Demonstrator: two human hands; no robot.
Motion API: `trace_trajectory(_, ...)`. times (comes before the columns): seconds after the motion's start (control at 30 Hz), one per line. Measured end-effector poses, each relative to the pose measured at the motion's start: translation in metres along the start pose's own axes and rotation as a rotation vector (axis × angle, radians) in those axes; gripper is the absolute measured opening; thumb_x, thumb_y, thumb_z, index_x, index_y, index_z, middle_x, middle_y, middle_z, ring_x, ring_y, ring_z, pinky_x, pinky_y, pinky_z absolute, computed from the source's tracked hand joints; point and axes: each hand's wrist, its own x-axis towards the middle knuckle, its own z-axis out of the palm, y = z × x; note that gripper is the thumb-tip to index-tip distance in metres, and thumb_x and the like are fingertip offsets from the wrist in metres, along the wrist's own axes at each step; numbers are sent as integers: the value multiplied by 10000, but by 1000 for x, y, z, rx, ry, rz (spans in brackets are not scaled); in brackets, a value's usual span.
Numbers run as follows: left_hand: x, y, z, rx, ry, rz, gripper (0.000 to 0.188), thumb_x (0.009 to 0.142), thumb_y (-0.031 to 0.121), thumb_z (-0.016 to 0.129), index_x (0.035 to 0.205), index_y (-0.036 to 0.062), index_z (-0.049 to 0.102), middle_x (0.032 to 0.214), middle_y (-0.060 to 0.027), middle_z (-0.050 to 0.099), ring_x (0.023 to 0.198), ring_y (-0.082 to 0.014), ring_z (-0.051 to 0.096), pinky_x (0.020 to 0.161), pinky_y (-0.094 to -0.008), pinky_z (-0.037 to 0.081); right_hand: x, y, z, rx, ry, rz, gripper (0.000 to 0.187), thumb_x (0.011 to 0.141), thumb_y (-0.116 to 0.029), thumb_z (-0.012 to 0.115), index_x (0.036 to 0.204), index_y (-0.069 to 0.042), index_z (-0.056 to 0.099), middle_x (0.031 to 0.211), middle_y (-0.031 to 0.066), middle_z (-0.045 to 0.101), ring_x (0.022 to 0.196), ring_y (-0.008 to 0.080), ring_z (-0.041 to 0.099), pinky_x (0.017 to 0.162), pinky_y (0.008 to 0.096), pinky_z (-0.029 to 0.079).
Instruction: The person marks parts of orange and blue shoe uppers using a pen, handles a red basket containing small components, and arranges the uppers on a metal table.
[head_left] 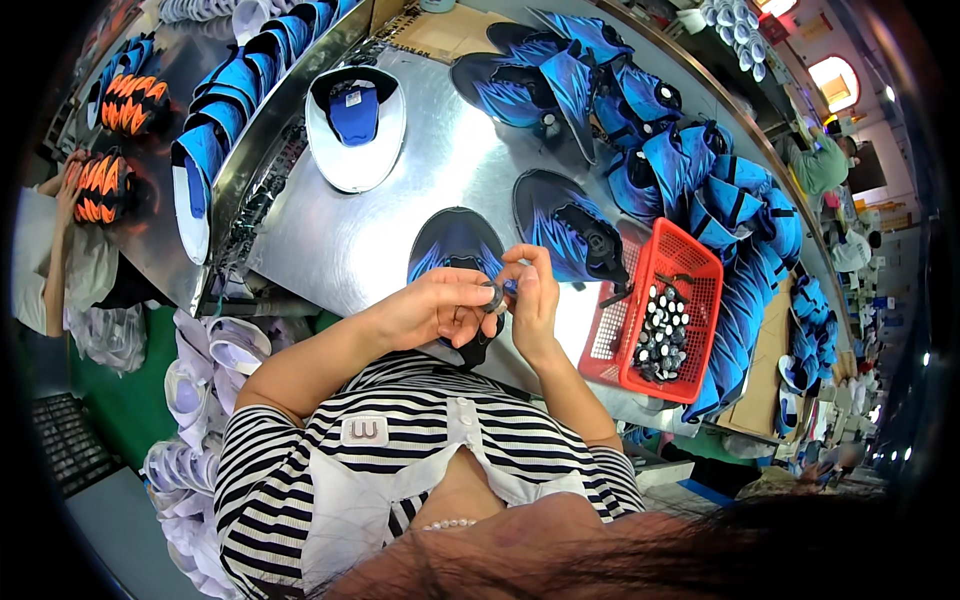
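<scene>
We pinch one small dark disc (pixel 493 297) between the nearly closed fingers of our left hand (pixel 440 305), over the desk's (pixel 320 235) near side, probably for close sight; we cannot tell what our curled right hand (pixel 532 302) holds. Two blue-black shoe pieces (pixel 455 228) lie just beyond; one red basket (pixel 690 255) stands right, likely for reach, its knobs (pixel 660 335) too crowded to count.

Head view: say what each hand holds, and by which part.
The left hand pinches a small dark round piece, seemingly by its rim; whether the right hand holds anything cannot be told.
</scene>
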Motion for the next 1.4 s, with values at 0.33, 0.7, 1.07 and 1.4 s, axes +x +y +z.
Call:
trace_trajectory(0.33,0,-3,3,-22,37,61,186,974,220,545,986,36,562,878,-129,671,578,-127,588,525,-210,450,-4,3,2,61,24,16,437,1032,-422,325,1078,-15,480,667,-20,499,541,22,395,477,180,287)
trace_trajectory(0.7,-1,-2,3,13,31,89,204,980,218,544,1049,27,561,926,-119,663,649,-119,599,573,-193,454,-7,-1,0,104,51,120,470,1028,-453,334,1121,-14,475,776,15,548,579,32,412,489,181,299)
trace_trajectory(1.07,42,-25,-41,-322,245,466,129,975,163,567,986,36,589,806,-17,594,620,-50,482,536,-165,369,-58,-7,15,252,-27,399,108,944,-70,605,994,14,651,812,15,627,669,54,524,591,180,412)
trace_trajectory(1.4,22,-1,3,235,524,507,235,917,168,651,1084,4,634,876,-28,634,780,-83,576,722,-223,474,-24,-42,18,309,-196,533,389,929,-16,582,1309,29,518,1173,97,656,716,103,596,603,198,447)
